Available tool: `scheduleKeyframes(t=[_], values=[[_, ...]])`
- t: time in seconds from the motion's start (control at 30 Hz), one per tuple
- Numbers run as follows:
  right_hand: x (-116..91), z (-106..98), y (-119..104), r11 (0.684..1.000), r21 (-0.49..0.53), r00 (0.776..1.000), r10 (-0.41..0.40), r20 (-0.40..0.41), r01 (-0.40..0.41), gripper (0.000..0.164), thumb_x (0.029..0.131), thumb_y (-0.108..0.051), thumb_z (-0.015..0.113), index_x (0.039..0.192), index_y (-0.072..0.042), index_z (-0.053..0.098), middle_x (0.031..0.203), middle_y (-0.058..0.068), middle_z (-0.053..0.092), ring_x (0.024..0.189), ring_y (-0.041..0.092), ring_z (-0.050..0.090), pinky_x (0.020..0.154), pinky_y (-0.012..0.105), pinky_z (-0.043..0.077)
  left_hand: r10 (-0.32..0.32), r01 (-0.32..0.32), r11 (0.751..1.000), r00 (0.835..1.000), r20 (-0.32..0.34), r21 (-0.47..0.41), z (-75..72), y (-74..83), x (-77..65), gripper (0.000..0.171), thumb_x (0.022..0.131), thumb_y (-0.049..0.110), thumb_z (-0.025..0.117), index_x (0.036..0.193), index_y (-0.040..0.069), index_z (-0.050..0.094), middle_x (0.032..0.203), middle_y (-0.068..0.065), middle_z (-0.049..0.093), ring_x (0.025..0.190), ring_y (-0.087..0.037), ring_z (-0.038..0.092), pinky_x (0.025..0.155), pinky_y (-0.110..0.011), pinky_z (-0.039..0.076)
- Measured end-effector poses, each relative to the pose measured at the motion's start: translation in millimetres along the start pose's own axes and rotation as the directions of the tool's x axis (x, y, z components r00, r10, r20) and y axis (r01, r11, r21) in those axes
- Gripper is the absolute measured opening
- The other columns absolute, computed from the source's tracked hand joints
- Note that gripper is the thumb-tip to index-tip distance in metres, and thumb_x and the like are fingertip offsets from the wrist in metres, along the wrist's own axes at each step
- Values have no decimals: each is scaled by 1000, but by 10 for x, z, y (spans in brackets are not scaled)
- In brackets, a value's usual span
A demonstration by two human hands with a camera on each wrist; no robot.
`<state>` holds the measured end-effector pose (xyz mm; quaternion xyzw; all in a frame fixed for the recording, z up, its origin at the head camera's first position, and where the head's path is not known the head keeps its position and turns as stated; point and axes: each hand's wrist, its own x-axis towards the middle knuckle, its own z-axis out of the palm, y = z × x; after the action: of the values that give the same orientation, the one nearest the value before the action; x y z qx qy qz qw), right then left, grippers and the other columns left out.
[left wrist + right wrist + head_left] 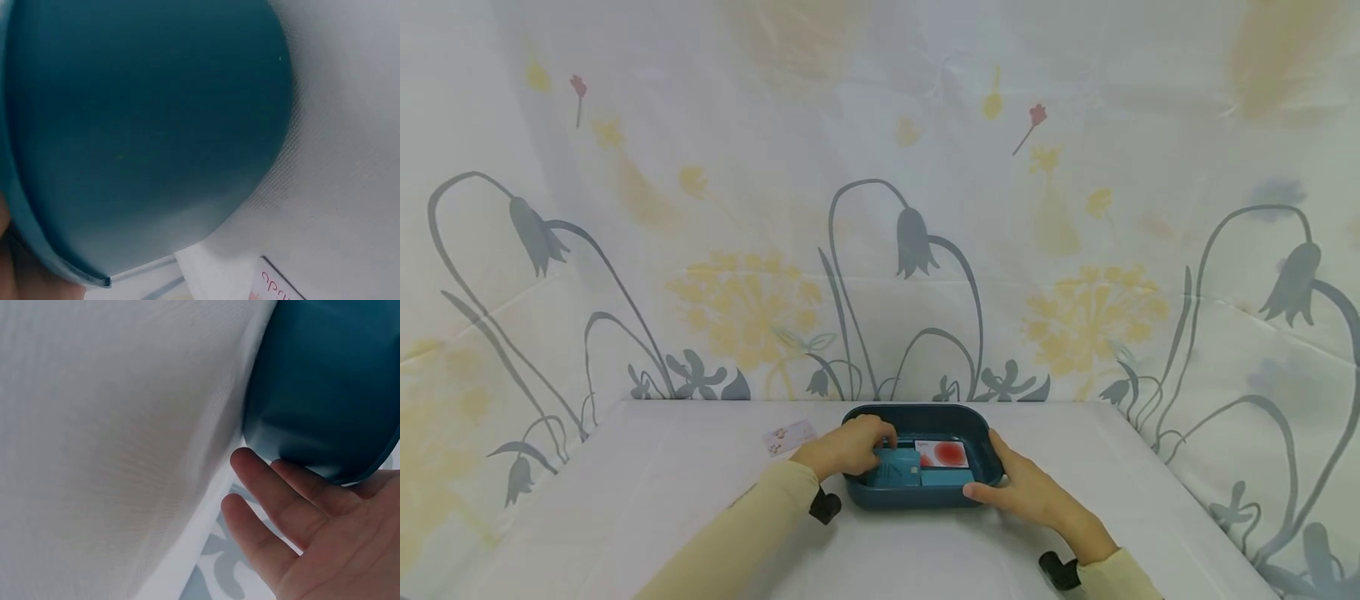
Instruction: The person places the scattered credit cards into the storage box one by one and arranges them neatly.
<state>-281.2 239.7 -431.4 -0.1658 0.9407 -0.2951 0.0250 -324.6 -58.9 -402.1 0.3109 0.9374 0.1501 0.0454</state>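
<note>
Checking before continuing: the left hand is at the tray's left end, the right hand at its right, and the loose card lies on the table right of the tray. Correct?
No: the loose card lies on the table left of the tray, as the head view shows. The left hand is at the left end, the right hand at the right.

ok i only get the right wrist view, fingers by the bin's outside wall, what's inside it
Observer: In the bin, a red-and-white pack lies behind a blue box.
Operator: and the left hand
Observer: The left hand reaches in over the bin's left side, right by a second blue box; I can't tell whether it grips it.
Operator: anything on the table left of the bin
Observer: Yes, a printed card lies on the table there.
</note>
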Motion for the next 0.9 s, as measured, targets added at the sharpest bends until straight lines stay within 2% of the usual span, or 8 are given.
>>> scheduleKeyframes(t=[0.2,0.6,0.8,0.9], values=[[4,-4,-9,1000,-2,1000,7,5,-7,105,82,-57,65,150,4,13,150,26,27,135,42,31,104,58,28,-10,10,999,1000,9,44,35,-26,56,23,84,10,69,104,20,66,96,2,57,88,-13,52,77,-30,47],[1,5,3,1000,-5,1000,25,10,-25,105,82,-57,65,151,2,12,151,25,27,135,42,32,104,60,29,-21,20,993,1000,12,113,62,-8,70,21,86,12,68,105,20,66,99,3,57,89,-13,52,81,-32,47],[-8,2,-19,999,-7,999,33,11,-33,106,81,-58,65,151,1,12,151,24,27,135,41,32,103,60,29,-11,13,979,1000,-10,204,71,-49,78,21,84,18,72,104,21,68,96,4,62,87,-13,56,79,-32,48],[-7,-4,-26,999,-8,999,37,10,-37,105,82,-58,65,151,1,12,151,24,27,135,42,32,103,60,28,-13,12,979,1000,3,202,54,-59,87,22,83,19,73,104,22,68,94,5,63,85,-12,56,79,-33,48]])
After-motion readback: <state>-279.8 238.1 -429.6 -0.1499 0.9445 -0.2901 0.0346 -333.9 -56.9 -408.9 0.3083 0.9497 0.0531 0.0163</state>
